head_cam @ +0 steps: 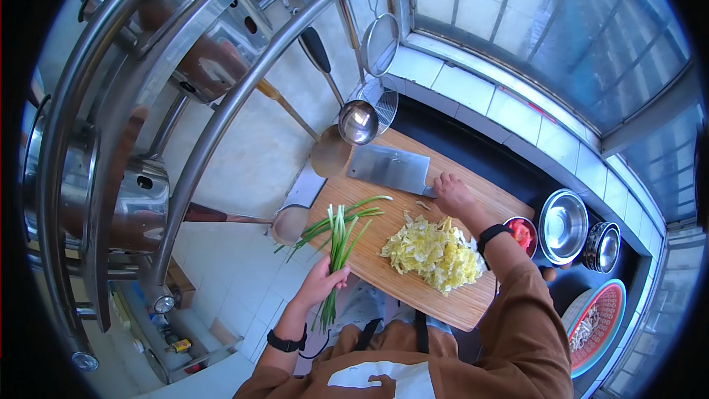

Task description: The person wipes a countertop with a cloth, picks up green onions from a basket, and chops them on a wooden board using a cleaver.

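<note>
A bunch of green onions (339,238) is held in my left hand (323,281), over the near left edge of a wooden cutting board (372,252). More green onions (354,215) lie across the board's left corner. Near the far edge of the board a cleaver (389,166) lies flat, blade to the left. My right hand (453,194) is on the cleaver's handle; how firmly the fingers close around it is partly hidden. A pile of chopped cabbage (433,253) sits on the right half of the board, below my right hand.
Beside the board's right end stand a bowl of cut tomato (522,234), a steel bowl (563,226), stacked small bowls (602,246) and a red colander (604,310) with pale shreds. A ladle (358,122) and strainers (380,44) hang beyond the board. Steel rails (221,116) arch at left.
</note>
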A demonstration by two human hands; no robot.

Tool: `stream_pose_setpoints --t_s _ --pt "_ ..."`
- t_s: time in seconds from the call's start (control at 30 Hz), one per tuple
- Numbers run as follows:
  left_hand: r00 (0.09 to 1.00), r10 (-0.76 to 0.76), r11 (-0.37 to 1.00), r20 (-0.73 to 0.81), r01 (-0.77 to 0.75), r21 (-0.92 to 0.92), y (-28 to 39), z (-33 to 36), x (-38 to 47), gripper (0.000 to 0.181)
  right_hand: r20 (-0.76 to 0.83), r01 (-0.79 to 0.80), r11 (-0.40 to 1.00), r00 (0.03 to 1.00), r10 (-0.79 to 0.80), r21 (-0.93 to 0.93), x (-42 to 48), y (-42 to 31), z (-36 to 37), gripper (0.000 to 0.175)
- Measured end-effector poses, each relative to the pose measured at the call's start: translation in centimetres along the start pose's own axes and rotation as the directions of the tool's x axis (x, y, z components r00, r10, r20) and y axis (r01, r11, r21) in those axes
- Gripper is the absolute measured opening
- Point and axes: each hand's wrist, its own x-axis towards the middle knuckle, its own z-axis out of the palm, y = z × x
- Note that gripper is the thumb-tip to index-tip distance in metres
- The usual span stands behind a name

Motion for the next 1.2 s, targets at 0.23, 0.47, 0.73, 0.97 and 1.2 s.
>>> stream_pose_setpoints --t_s 0.23,0.47,0.73,0.97,1.2 --pt "0.999 -0.027 0.999 -0.026 0.026 -0.041 -1.2 -1.3 -1.5 0.017 -0.016 -0.094 0.986 0.995 0.097 0.135 0.5 -2.1 -5.0 0.028" --pt "1.000 0.020 0.999 -0.002 -0.020 0.031 0.7 -1.8 -0.9 0.017 0.015 -0.165 0.964 0.986 0.166 0.206 -7.9 -1.7 -10.2 0.051" --pt "0.990 0.044 0.996 0.136 -0.053 0.069 -0.4 -0.9 2.8 0.015 0.119 -0.382 0.871 0.924 0.363 0.308 -20.6 -0.5 -7.8 0.046" --pt "0.979 0.199 0.944 -0.051 -0.177 0.279 -1.8 -4.3 8.6 0.019 0.049 -0.375 0.805 0.916 0.398 0.459 -24.2 -0.8 -6.7 0.041" --pt "0.722 0.532 0.842 -0.442 -0.395 0.368 -3.1 -7.2 12.7 0.014 0.091 -0.415 0.702 0.889 0.450 0.579 -25.5 -2.2 -6.9 0.042"
